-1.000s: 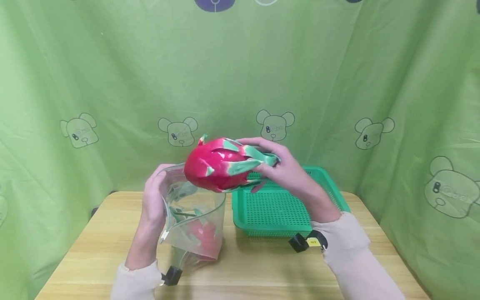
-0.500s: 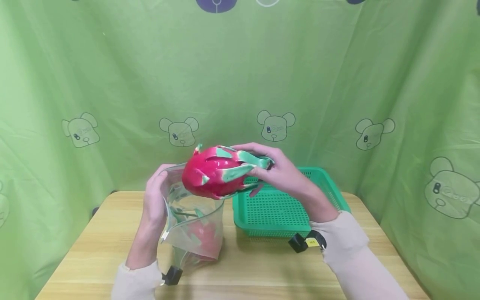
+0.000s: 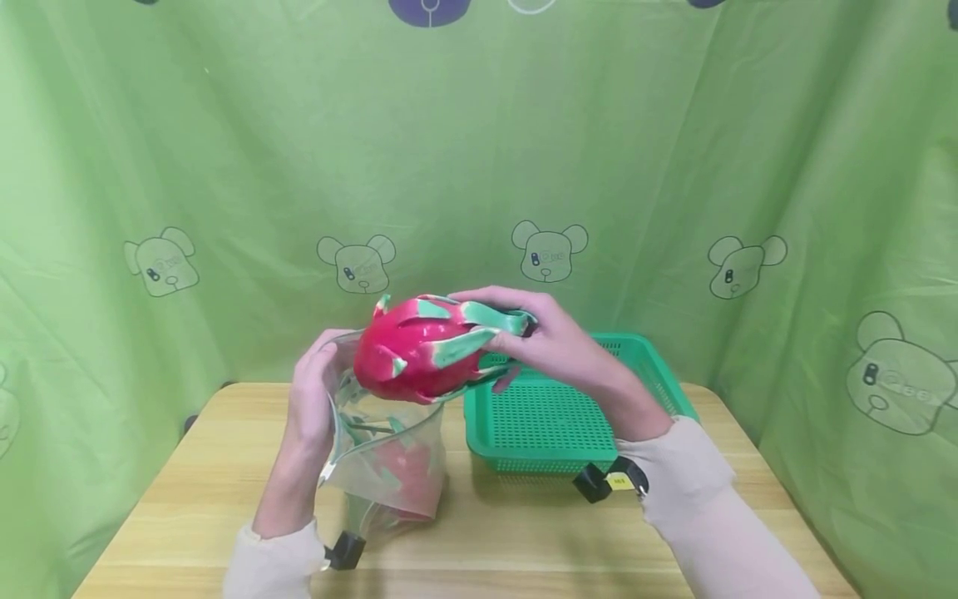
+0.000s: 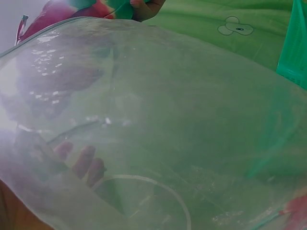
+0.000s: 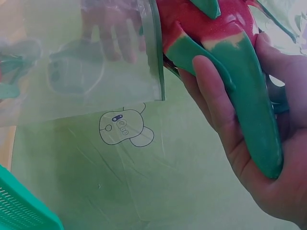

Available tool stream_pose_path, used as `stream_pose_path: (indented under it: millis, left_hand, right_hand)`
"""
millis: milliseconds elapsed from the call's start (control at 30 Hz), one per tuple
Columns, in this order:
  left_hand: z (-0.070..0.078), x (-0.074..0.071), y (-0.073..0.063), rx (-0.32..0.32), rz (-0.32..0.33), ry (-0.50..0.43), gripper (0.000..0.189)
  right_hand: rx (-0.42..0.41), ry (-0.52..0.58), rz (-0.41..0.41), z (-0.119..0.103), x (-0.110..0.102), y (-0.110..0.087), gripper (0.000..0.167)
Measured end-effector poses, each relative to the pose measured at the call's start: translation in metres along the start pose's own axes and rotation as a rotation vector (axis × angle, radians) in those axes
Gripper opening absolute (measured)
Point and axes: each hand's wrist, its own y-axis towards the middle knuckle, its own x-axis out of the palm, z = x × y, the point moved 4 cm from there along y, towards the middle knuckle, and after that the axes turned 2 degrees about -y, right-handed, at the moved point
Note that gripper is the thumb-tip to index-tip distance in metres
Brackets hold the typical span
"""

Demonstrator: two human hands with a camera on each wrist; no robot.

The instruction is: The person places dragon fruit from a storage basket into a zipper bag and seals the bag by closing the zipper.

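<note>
My right hand (image 3: 550, 333) grips a red dragon fruit (image 3: 412, 349) by its green-leafed end and holds it sideways, its rounded end over the mouth of a clear zip bag (image 3: 359, 478). In the right wrist view the thumb and fingers wrap the long green leaves (image 5: 256, 110). My left hand (image 3: 310, 395) holds the bag's left rim, keeping the mouth spread; its fingertips (image 4: 84, 160) show through the film in the left wrist view. Inside the bag, low down, another red dragon fruit (image 3: 407, 470) shows through the plastic. A white slider (image 3: 327, 472) sits on the bag's near left corner.
A green mesh basket (image 3: 546, 428) stands on the wooden table (image 3: 187, 499), to the right of the bag and partly behind my right forearm. Green curtains (image 3: 464, 150) with bear-head prints enclose the back and sides.
My right hand has brought the dragon fruit a little left and lower, further over the bag's mouth. The left hand and the bag have stayed almost in place.
</note>
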Motion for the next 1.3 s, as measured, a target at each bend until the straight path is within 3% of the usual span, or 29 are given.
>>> stream_pose_path:
  millis: [267, 700, 1300]
  left_hand:
    - [0.003, -0.001, -0.002, 0.003, -0.003, 0.019, 0.040]
    - [0.004, -0.003, -0.002, -0.002, 0.000, 0.018, 0.040]
    - [0.006, -0.006, -0.005, -0.024, 0.016, 0.045, 0.040]
  right_hand:
    - [0.017, -0.056, -0.009, -0.005, 0.003, 0.002, 0.047]
    - [0.017, -0.281, -0.020, -0.020, 0.009, 0.008, 0.044]
    - [0.006, -0.453, -0.105, -0.036, 0.028, 0.020, 0.039]
